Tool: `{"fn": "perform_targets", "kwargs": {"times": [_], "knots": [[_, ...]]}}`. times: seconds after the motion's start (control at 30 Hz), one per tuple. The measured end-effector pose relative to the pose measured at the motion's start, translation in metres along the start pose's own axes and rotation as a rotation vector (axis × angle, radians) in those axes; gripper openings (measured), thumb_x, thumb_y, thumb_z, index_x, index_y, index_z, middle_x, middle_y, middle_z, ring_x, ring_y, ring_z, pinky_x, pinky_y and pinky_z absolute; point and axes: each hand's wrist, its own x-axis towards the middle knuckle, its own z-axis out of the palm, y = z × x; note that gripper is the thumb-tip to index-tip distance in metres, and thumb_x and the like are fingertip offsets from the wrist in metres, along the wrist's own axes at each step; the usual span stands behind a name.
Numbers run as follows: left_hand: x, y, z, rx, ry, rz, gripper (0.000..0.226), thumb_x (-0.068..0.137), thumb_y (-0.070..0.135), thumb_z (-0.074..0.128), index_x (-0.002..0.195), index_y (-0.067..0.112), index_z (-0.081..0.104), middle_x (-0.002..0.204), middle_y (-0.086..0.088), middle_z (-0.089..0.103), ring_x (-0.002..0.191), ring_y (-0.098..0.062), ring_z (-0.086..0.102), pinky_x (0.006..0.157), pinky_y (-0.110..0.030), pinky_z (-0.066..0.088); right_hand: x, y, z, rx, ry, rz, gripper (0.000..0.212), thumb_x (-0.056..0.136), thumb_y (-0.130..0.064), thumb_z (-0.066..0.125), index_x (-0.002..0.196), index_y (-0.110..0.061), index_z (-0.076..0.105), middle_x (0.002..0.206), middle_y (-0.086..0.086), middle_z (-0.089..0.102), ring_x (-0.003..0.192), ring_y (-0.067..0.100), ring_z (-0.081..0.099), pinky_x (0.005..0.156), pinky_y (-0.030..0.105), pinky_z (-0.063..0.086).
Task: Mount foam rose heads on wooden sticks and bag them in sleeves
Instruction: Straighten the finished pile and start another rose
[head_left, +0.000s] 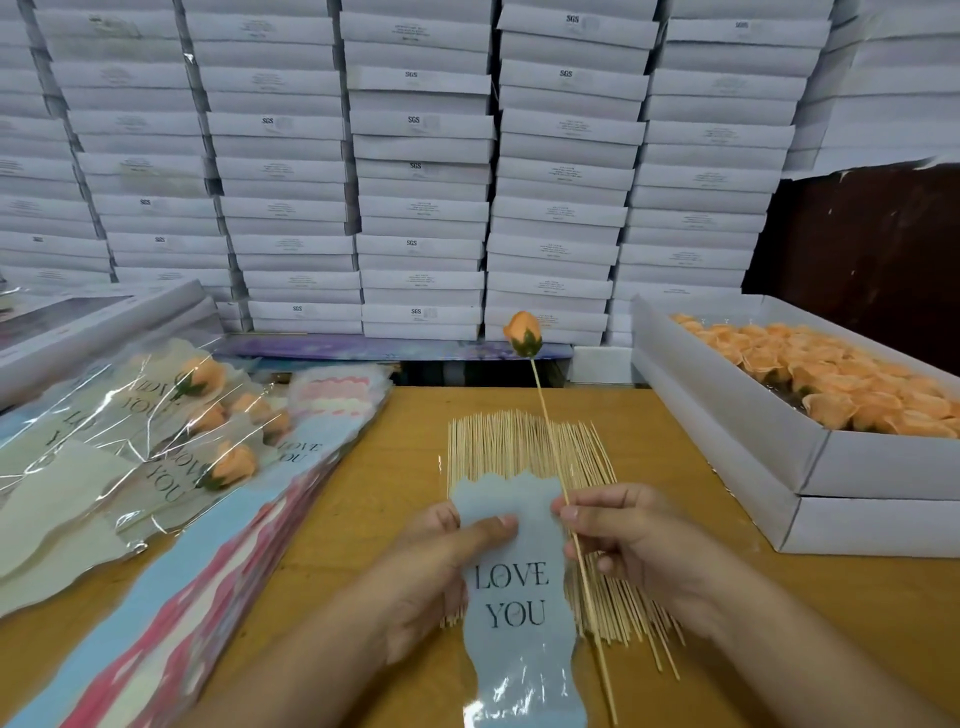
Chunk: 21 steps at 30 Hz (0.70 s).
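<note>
My left hand (441, 561) pinches the sleeve (514, 587); my right hand (623, 540) pinches the rose's stick (566, 514). If the mouth stays flat, the rose head (522, 334) may snag.

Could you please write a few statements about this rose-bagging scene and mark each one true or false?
1. The right hand holds a stick with an orange rose head on top. True.
2. The left hand is empty. False: it grips a blue sleeve printed LOVE YOU.
3. The mounted rose is already inside the sleeve. False: it stands beside it, uncovered.
4. Loose sticks lie on the table under the hands. True.
5. The white box on the right holds orange rose heads. True.
</note>
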Motion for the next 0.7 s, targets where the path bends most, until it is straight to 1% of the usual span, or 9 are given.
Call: {"fn": "perform_targets", "kwargs": {"times": [0.1,0.17,0.27,0.33,0.4,0.5,0.57,0.63,0.7], "knots": [[0.0,-0.002,0.001,0.038,0.021,0.029,0.017,0.087,0.015,0.071,0.102,0.012,0.078,0.108,-0.021,0.074,0.097,-0.035,0.074,0.076,-0.04,0.06,-0.001,0.002,0.004,-0.016,-0.027,0.009,0.031,0.068,-0.016,0.079,0.095,-0.001,0.075,0.073,0.015,0.072,0.059,0.014,0.068,0.043,0.017,0.046],[0.0,-0.003,0.002,0.039,0.024,0.036,0.018,0.09,0.012,0.068,0.105,0.007,0.077,0.11,-0.024,0.073,0.097,-0.037,0.073,0.079,-0.042,0.06,-0.001,0.003,0.005,-0.02,-0.031,0.008,0.03,0.066,-0.017,0.079,0.092,-0.003,0.076,0.074,0.014,0.073,0.06,0.014,0.068,0.043,0.017,0.046],[0.0,-0.002,0.001,0.025,0.065,0.039,0.023,0.084,0.01,0.073,0.106,0.001,0.075,0.108,-0.027,0.072,0.096,-0.04,0.073,0.079,-0.045,0.061,-0.001,0.003,0.005,-0.024,-0.022,0.015,0.024,0.065,-0.018,0.08,0.087,-0.007,0.079,0.081,0.015,0.075,0.065,0.015,0.07,0.044,0.018,0.047],[-0.001,-0.001,0.001,0.018,0.069,0.04,0.024,0.083,0.007,0.074,0.105,0.0,0.075,0.108,-0.027,0.072,0.095,-0.041,0.072,0.079,-0.045,0.061,-0.001,0.003,0.005,-0.026,-0.019,0.018,0.022,0.065,-0.019,0.08,0.087,-0.011,0.08,0.085,0.016,0.076,0.065,0.014,0.07,0.045,0.018,0.047],[-0.003,0.0,0.003,0.007,0.07,0.044,0.018,0.08,0.004,0.076,0.098,0.003,0.078,0.105,-0.027,0.073,0.09,-0.039,0.074,0.076,-0.044,0.062,-0.001,0.003,0.006,-0.028,-0.012,0.015,0.022,0.065,-0.019,0.08,0.087,-0.016,0.081,0.093,0.012,0.077,0.066,0.014,0.07,0.044,0.018,0.046],[-0.005,0.001,0.004,0.003,0.087,0.025,0.02,0.073,0.003,0.079,0.093,0.005,0.079,0.101,-0.026,0.074,0.082,-0.036,0.075,0.068,-0.04,0.062,0.0,0.003,0.004,-0.028,0.013,0.016,0.023,0.068,-0.016,0.08,0.09,-0.009,0.08,0.102,0.004,0.078,0.068,0.014,0.071,0.044,0.018,0.047],[-0.006,0.001,0.004,0.003,0.102,0.003,0.032,0.069,0.003,0.082,0.1,0.002,0.076,0.101,-0.025,0.074,0.084,-0.037,0.075,0.066,-0.039,0.061,0.001,0.002,0.002,-0.046,0.041,0.017,0.022,0.072,-0.014,0.079,0.093,-0.008,0.079,0.098,0.006,0.078,0.068,0.014,0.071,0.044,0.018,0.047],[-0.007,0.001,0.005,-0.008,0.104,-0.008,0.04,0.068,0.003,0.083,0.106,0.0,0.073,0.102,-0.026,0.074,0.086,-0.038,0.074,0.068,-0.041,0.062,0.002,-0.004,0.001,-0.058,0.063,0.012,0.019,0.073,-0.014,0.078,0.091,-0.009,0.079,0.093,0.01,0.078,0.066,0.014,0.07,0.045,0.018,0.048],[-0.007,0.0,0.007,-0.014,0.103,-0.013,0.039,0.068,0.001,0.083,0.106,0.0,0.073,0.102,-0.026,0.074,0.085,-0.038,0.074,0.068,-0.04,0.062,0.008,-0.014,0.001,-0.059,0.1,0.007,0.027,0.069,-0.014,0.079,0.096,-0.006,0.077,0.088,0.011,0.077,0.063,0.012,0.069,0.045,0.017,0.049]]}}
